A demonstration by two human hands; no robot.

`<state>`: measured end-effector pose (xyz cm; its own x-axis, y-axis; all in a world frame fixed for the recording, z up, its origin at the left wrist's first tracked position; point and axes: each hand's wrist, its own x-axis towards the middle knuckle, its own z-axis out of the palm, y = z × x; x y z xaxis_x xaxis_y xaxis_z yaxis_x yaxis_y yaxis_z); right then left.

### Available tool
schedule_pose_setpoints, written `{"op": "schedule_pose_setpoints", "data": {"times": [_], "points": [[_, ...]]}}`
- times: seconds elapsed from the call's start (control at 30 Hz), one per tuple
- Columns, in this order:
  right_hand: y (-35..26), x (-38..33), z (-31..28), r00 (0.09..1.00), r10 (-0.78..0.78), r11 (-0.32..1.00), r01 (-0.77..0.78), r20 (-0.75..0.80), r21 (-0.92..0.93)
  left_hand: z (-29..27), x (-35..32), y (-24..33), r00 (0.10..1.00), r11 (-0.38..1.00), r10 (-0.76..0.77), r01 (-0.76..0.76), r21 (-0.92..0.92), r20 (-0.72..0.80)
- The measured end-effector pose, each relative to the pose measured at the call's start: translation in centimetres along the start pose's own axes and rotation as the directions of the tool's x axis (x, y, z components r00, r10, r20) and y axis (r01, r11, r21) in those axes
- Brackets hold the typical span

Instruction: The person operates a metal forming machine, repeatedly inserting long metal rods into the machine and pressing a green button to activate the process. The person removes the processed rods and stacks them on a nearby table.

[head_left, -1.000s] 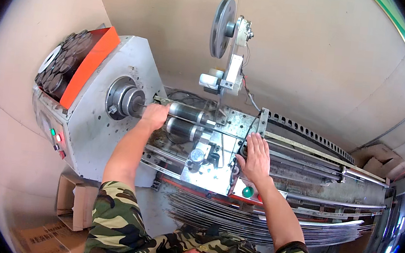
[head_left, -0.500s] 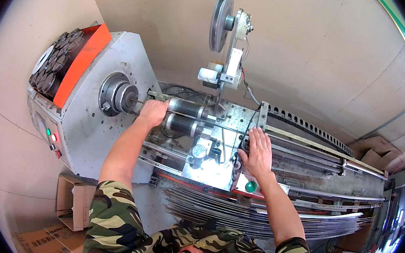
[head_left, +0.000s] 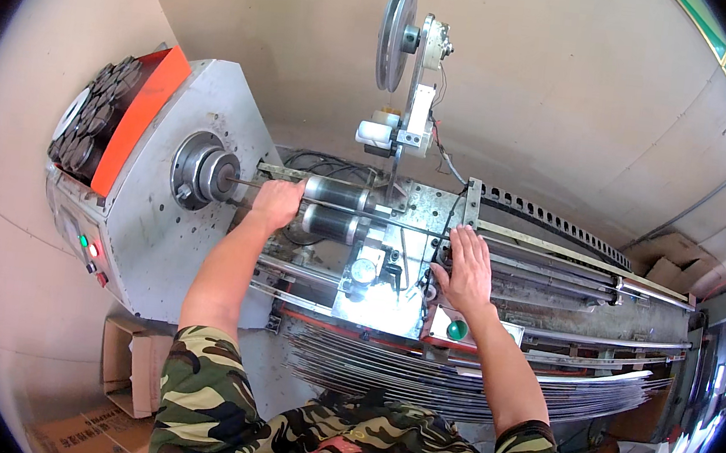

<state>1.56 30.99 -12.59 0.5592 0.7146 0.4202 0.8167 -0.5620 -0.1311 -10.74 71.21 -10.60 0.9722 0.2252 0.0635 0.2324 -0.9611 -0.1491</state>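
Note:
A thin metal rod [head_left: 245, 183] runs out of the round chuck [head_left: 221, 175] on the grey machine head. My left hand [head_left: 278, 204] is closed around this rod, just left of two dark rollers with pale ends; the upper roller [head_left: 336, 193] and the lower roller [head_left: 328, 223] lie side by side. The fingertips are partly hidden. My right hand [head_left: 468, 276] rests with fingers stretched at the right edge of the metal carriage plate [head_left: 435, 203]. Whatever lies under its palm is hidden. Between the hands sits a round dial gauge [head_left: 364, 270], with a green knob [head_left: 456, 330] nearer me.
An upright arm with a grey pulley wheel [head_left: 396, 37] rises behind the carriage. Long rails [head_left: 570, 257] extend right. Many thin rods [head_left: 384, 373] lie bundled along the front. An orange-edged tray [head_left: 142, 118] tops the machine head; cardboard boxes [head_left: 139, 371] stand lower left.
The view has shifted slightly. Both hands keep nearly the same places and poses, the left closed at the rod and the right stretched on the carriage edge.

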Motion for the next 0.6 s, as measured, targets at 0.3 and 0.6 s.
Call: {"op": "schedule_pose_setpoints", "data": {"times": [0.3, 0.6], "points": [[1.2, -0.5, 0.9, 0.997, -0.015, 1.000, 0.017, -0.081, 0.022, 1.1, 0.4, 0.7, 1.000, 1.000, 0.014, -0.014, -0.013, -0.026], [2.4, -1.2, 1.2, 0.994, -0.007, 0.999, 0.011, -0.113, 0.039, 2.2, 0.6, 1.6, 0.991, 0.997, 0.061, -0.067, -0.041, -0.117]]}}
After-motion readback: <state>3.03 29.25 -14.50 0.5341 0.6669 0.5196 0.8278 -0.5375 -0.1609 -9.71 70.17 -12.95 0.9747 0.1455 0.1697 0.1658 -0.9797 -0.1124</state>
